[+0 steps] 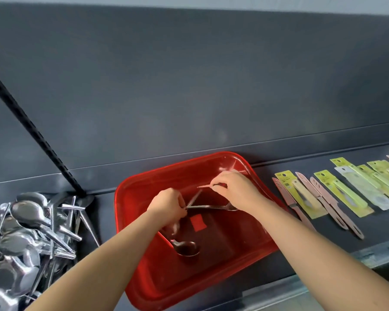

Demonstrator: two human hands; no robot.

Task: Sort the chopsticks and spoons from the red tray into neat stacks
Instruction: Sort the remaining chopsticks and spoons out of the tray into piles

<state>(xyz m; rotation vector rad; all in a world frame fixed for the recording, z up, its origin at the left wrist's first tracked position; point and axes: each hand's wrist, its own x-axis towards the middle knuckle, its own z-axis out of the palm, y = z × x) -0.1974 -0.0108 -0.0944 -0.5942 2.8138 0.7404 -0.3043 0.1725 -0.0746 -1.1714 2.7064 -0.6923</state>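
Observation:
The red tray (144, 277) sits on the dark shelf in front of me. My left hand (166, 204) is inside it, fingers curled round the end of a metal spoon handle (209, 207) and a thin chopstick (194, 197). My right hand (231, 187) pinches a pale pink chopstick (203, 186) near the tray's far right corner. One metal spoon (185, 248) lies on the tray floor under my left forearm. A heap of metal spoons (25, 239) lies on the shelf at the left.
Packaged utensils in yellow-green cards (344, 194) and pink knives (323, 198) lie in a row on the shelf to the right. A black slotted upright (32, 126) slants down behind the spoon heap. The dark back wall (189, 86) rises behind the tray.

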